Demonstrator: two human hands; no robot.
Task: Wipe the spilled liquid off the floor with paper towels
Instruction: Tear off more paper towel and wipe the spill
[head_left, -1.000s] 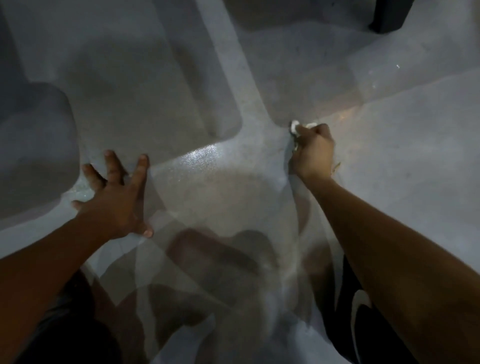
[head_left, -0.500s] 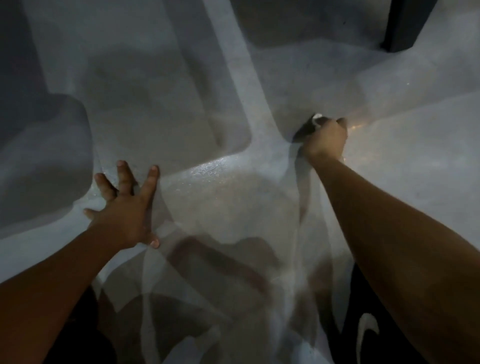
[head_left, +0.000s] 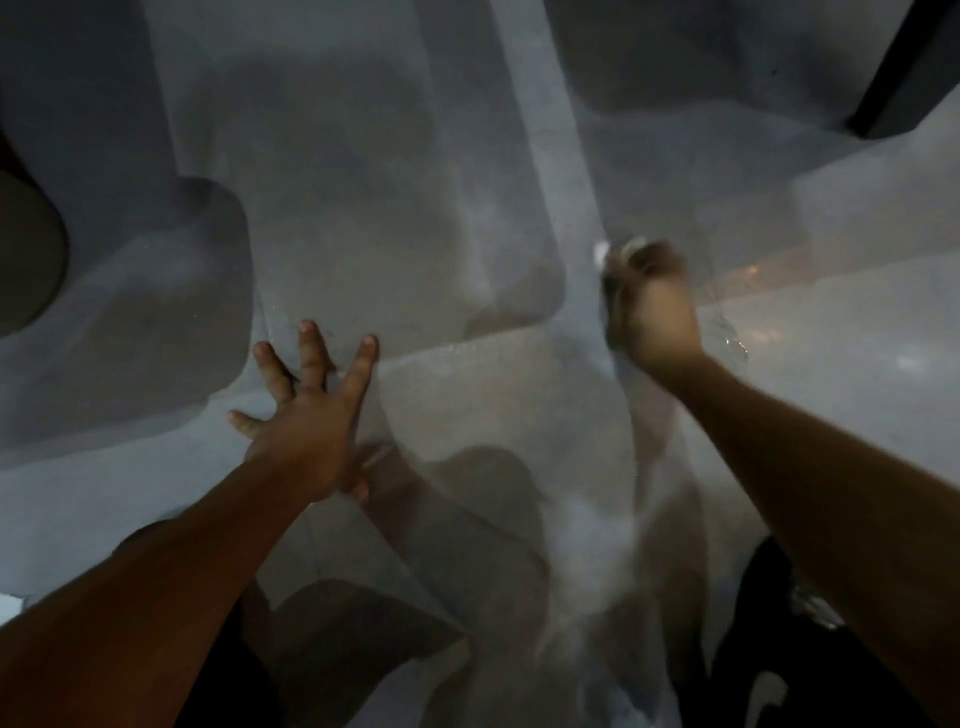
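Right hand (head_left: 652, 306) fisted round wadded paper towel (head_left: 608, 254), blurred. Left hand (head_left: 306, 415) splayed flat on floor (head_left: 467, 405). Press firmly; sweep toward glistening droplets (head_left: 730, 338).

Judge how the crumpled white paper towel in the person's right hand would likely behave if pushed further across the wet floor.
The crumpled white paper towel is balled in the right hand, so it is probably soft and floppy. Glistening liquid lies beside it on the grey floor; it likely soaks, sags and tears easily.
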